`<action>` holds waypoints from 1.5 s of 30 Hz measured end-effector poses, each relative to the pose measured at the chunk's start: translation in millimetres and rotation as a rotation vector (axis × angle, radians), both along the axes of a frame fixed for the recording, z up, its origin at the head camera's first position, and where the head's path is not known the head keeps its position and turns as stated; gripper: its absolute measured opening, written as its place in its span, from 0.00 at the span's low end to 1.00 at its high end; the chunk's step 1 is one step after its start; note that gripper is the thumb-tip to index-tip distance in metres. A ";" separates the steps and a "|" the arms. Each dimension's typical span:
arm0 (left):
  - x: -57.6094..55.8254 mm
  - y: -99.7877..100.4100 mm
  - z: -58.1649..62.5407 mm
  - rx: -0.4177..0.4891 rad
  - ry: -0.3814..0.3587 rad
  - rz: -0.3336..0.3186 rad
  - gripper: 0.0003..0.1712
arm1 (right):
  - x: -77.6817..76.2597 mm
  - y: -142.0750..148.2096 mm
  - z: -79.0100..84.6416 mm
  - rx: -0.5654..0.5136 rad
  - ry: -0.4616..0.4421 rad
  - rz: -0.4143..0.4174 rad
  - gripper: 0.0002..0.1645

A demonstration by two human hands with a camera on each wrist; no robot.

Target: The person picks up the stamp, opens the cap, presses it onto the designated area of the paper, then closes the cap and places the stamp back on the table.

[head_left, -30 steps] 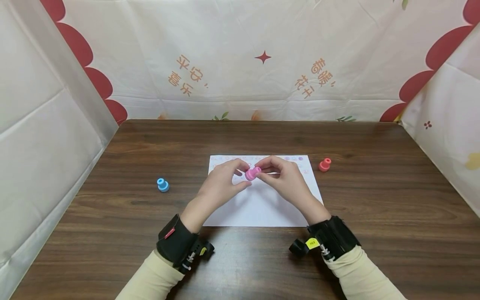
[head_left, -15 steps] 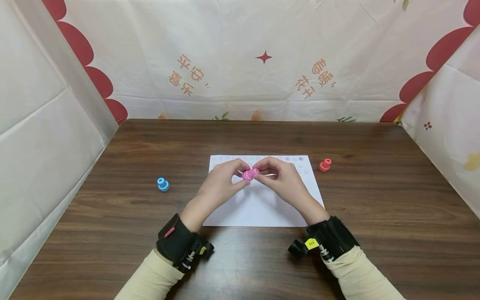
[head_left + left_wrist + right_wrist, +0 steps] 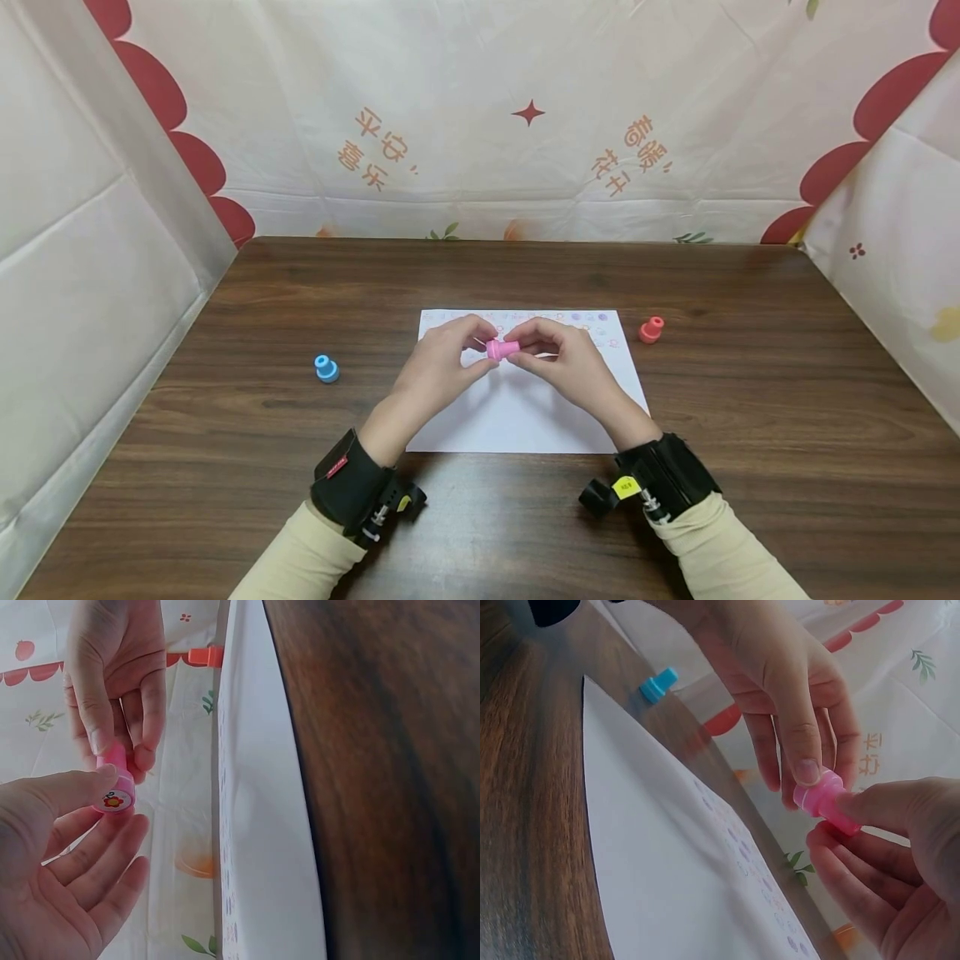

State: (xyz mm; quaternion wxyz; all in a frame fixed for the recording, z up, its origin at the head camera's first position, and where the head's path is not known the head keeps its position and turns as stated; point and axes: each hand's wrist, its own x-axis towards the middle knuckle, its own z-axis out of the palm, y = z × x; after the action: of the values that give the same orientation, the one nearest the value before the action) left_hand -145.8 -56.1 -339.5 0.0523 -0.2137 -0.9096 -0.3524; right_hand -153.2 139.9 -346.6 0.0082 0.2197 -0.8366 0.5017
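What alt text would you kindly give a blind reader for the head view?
A person's left hand and right hand pinch a small pink stamper between them above a white sheet with small marks near its far edge. On the brown table, a blue stamper sits left of the sheet and a red stamper sits right of it.

We had a brown wood-grain table (image 3: 187, 467), a blue knob-shaped piece (image 3: 326, 369) standing on its left side, a red piece (image 3: 651, 330) on its right, well apart. Behind, we saw a pale cloth backdrop (image 3: 465, 83): red four-pointed star (image 3: 528, 112) near the middle, orange characters (image 3: 371, 150) either side, green leaf prints (image 3: 444, 232) lower down, red scallops (image 3: 153, 87) flanking
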 end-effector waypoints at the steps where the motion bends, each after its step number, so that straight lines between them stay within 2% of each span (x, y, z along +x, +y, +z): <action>1: 0.2 -0.1 0.2 0.009 0.003 -0.003 0.16 | 0.0 0.1 -0.2 -0.004 -0.009 -0.002 0.12; 8: 1.2 0.3 1.3 0.048 0.017 -0.017 0.16 | 0.2 0.9 -0.7 0.000 -0.026 -0.010 0.14; 23: 2.8 0.6 2.6 0.099 0.034 -0.003 0.14 | 0.7 3.5 -0.4 -0.010 -0.019 -0.031 0.12; 26: 2.8 -4.7 4.5 0.076 0.056 0.029 0.14 | -0.4 10.5 -0.1 -0.021 -0.019 -0.052 0.13; 29: 3.0 -15.3 7.9 0.064 0.069 0.091 0.15 | -1.3 23.7 1.5 -0.028 -0.025 -0.092 0.14; 33: 3.3 -30.5 11.5 0.076 0.047 0.158 0.15 | -2.9 41.9 4.2 -0.018 -0.027 -0.132 0.16; 38: 3.8 -38.8 11.3 0.068 0.034 0.169 0.16 | -4.3 52.7 4.5 -0.003 -0.016 -0.143 0.17; 45: 4.5 -40.9 10.1 0.060 0.031 0.175 0.16 | -4.5 53.5 4.4 -0.004 -0.033 -0.144 0.17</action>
State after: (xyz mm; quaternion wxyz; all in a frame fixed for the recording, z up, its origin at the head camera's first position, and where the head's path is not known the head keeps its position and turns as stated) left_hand -141.3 -97.1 -329.4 0.1034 -0.1373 -0.9128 -0.3704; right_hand -157.7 193.4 -342.2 0.0308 0.1504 -0.8494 0.5049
